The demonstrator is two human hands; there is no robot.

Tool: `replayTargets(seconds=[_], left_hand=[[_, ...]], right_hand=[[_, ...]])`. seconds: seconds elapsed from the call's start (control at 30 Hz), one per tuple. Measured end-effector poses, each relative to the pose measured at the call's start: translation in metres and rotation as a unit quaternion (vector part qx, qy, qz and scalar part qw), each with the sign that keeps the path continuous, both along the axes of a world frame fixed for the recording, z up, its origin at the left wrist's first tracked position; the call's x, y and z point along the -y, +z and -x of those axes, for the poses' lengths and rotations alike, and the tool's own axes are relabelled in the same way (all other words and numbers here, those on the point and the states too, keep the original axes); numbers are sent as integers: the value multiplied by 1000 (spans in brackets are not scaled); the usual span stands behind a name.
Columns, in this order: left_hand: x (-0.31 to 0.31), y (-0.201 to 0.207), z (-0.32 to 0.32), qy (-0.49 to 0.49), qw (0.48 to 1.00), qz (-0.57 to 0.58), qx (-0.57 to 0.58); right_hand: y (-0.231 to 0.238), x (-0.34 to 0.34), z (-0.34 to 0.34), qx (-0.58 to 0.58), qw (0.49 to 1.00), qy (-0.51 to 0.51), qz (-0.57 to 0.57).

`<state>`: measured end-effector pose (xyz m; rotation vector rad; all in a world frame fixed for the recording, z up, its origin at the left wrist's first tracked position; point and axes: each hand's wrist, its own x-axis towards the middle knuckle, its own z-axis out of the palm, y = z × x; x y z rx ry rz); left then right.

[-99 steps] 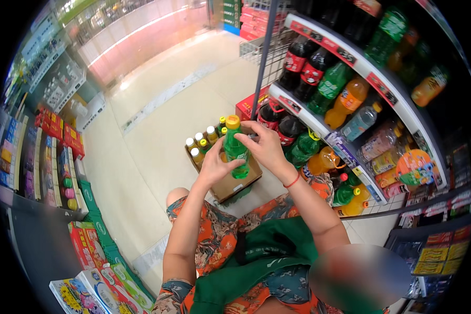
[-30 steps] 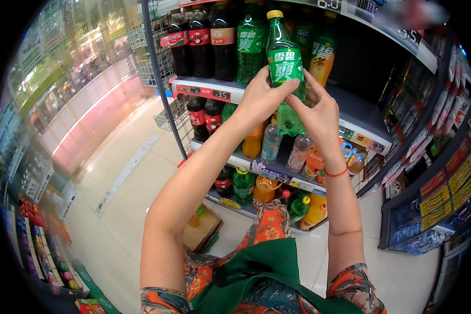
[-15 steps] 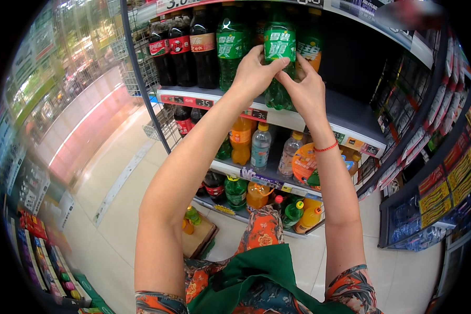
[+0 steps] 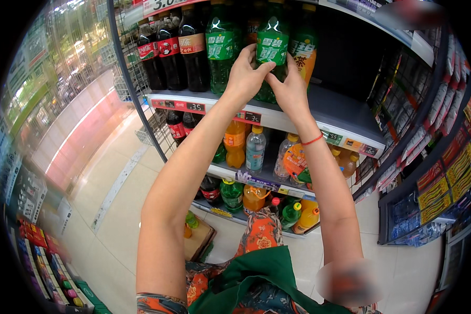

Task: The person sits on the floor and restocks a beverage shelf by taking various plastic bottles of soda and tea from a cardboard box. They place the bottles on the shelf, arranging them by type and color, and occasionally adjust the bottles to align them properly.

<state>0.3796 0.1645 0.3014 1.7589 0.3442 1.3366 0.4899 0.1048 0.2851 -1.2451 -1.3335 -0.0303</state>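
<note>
Currently, we grip one translucent green bottle (image 4: 272, 51) between our left hand (image 4: 246, 77) and right hand (image 4: 290, 91). Its green label (image 4: 272, 46) carries white print. We hold it roughly upright at the front of the upper shelf (image 4: 345, 110), near a matching bottle (image 4: 219, 57).

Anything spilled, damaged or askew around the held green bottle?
Nothing stands out: the green bottle looks upright between the left hand and right hand, the dark bottles stand upright, no spill or damage shows.
</note>
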Motion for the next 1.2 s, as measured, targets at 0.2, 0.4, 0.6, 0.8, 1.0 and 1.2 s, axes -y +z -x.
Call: replayTargets(seconds=[0.2,0.4,0.6,0.8,1.0,1.2], left_hand=[[-4,-9,4,16,1000,-18,-2],[9,-21,16,91,995,-36,-35],[1,-40,54,259,958,-107,54],[-28,-49,68,248,968,-8,17],[-55,-54,73,226,973,-18,-40],[-57,-39,75,185,969,-11,-164]], right_hand=[[-10,-10,-4,-5,1000,6,5],[-20,6,1,81,990,-108,-50],[-43,39,67,-49,983,136,-112],[-34,-23,81,-136,973,169,75],[-23,-51,94,-138,981,113,74],[-13,-75,77,-145,980,54,125]])
